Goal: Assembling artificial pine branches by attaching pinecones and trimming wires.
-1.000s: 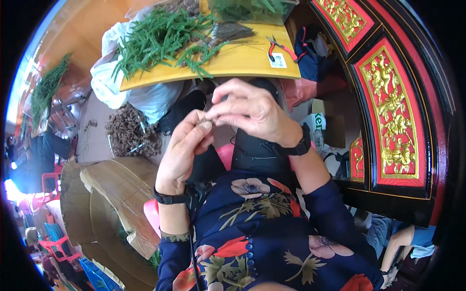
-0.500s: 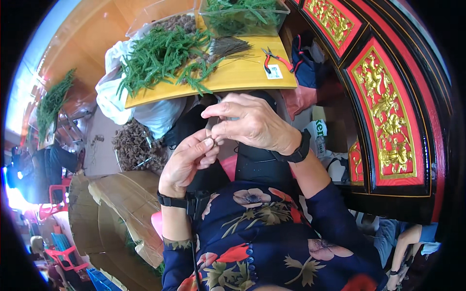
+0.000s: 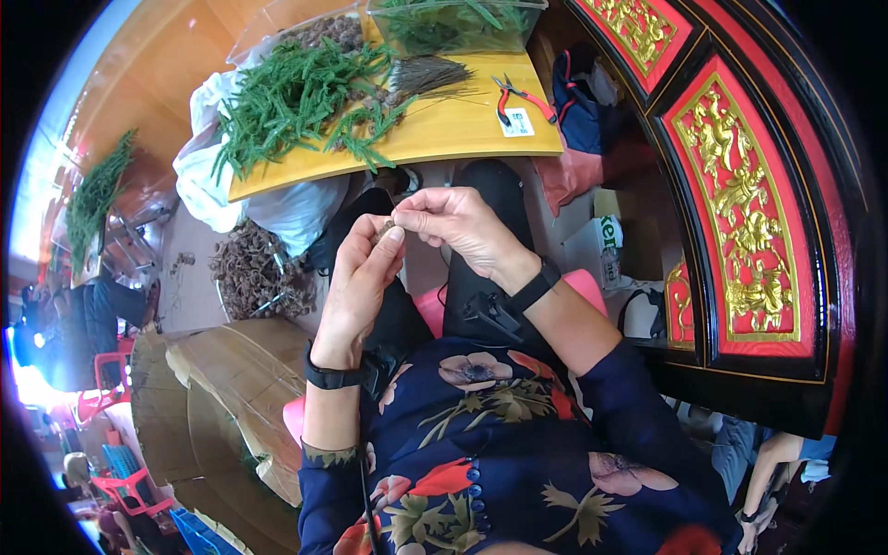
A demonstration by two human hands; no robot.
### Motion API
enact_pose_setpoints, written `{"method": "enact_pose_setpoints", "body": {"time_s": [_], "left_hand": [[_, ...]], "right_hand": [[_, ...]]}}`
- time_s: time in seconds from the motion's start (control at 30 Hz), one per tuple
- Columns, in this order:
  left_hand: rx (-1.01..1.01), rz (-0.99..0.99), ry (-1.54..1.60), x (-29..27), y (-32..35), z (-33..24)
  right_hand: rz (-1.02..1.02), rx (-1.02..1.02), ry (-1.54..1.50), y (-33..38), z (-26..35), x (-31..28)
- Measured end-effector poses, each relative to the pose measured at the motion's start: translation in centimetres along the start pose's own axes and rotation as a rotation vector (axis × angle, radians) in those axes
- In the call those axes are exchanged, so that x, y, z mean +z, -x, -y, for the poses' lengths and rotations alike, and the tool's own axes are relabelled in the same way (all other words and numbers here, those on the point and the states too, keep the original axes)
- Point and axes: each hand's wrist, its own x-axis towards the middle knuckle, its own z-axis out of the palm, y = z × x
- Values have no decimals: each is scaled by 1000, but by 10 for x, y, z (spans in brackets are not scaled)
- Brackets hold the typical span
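Observation:
My left hand (image 3: 359,282) pinches a small brown cone-like piece (image 3: 384,231) between thumb and fingers above my lap. My right hand (image 3: 460,228) meets it from the right, fingertips closed on the same piece. Both wrists wear black bands. Ahead lies a yellow board (image 3: 444,129) covered with green sprigs (image 3: 287,92), a bundle of thin dark wires (image 3: 430,76) and red-handled pliers (image 3: 518,97).
A clear box of green sprigs (image 3: 453,23) stands at the board's far edge. White bags (image 3: 208,176) hang at its left. A pile of brown cones (image 3: 254,273) lies on the floor. Cardboard (image 3: 231,388) is at my left; a red and gold carved panel (image 3: 740,222) rises on the right.
The view has shifted so the board sits higher. Both hands stay together on the small piece, lowered slightly toward my lap.

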Motion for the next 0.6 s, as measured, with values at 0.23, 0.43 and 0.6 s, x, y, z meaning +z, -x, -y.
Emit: {"method": "enact_pose_setpoints", "body": {"time_s": [0.23, 0.43, 0.6], "left_hand": [[362, -290, -773, 16, -5, 13], [377, -150, -682, -7, -48, -8], [563, -368, -1339, -31, -117, 8]], "right_hand": [[-167, 2, -123, -1, -7, 5], [-261, 47, -145, -7, 10, -21], [-239, -6, -196, -9, 15, -34]]}}
